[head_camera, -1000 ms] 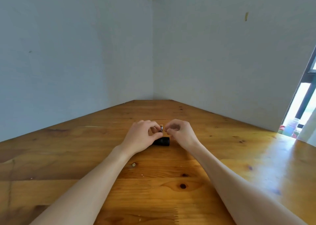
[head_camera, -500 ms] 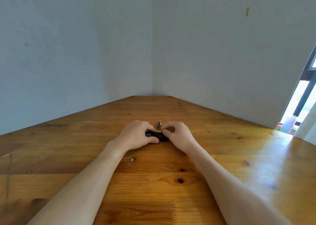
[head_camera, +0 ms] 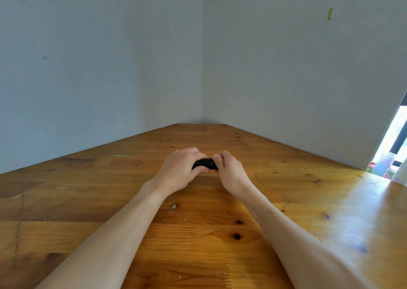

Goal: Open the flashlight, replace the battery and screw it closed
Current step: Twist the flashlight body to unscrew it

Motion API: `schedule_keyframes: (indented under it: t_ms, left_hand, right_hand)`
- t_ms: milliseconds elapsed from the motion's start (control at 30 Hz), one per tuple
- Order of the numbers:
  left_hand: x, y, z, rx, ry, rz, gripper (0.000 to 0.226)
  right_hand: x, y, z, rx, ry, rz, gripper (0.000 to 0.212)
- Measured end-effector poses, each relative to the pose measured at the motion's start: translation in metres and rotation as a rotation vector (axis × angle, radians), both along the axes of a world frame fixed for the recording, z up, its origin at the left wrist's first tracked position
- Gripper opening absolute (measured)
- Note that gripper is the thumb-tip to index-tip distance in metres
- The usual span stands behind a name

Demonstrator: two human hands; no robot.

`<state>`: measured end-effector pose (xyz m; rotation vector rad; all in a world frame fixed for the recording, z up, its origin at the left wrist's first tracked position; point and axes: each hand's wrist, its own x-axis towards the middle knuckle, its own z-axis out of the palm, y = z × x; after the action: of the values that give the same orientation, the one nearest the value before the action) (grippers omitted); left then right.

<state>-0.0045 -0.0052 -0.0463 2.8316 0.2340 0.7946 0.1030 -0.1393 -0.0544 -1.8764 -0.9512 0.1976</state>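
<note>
While gripped, flashlight (head_camera: 204,163) between hands.

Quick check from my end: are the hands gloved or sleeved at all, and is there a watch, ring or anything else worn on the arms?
Nothing worn is visible. The left hand and right hand are bare, without gloves, and no ring shows on the visible fingers. Both forearms are uncovered to the frame's bottom edge: no sleeves, watch, bands or markings.

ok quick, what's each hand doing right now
left hand: closed around the left end of the black flashlight
right hand: fingers closed on its right end
</note>
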Motion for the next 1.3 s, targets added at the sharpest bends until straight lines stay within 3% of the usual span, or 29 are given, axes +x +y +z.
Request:
schedule_keyframes:
  t_ms: [133,267,367,600,1167,1300]
  left_hand:
    - [0.003,-0.009,0.005,0.159,0.035,0.110,0.016]
    - [0.009,-0.019,0.008,0.302,0.071,0.254,0.029]
    - [0.009,-0.027,0.007,0.337,0.090,0.281,0.013]
    - [0.014,-0.045,0.005,0.420,0.142,0.332,0.012]
    - [0.012,-0.036,0.004,0.327,0.169,0.327,0.033]
    - [0.013,-0.034,0.006,0.356,0.119,0.321,0.020]
  right_hand:
    - [-0.008,0.001,0.004,0.053,0.054,-0.002,0.031]
    - [-0.018,0.005,0.006,0.084,0.082,-0.026,0.030]
    - [-0.020,0.007,0.009,0.071,0.154,-0.091,0.028]
    - [-0.019,0.003,0.011,0.026,0.553,-0.125,0.029]
    - [-0.019,0.012,0.000,0.085,0.074,-0.126,0.032]
    - [-0.020,0.013,0.003,0.137,0.079,-0.147,0.030]
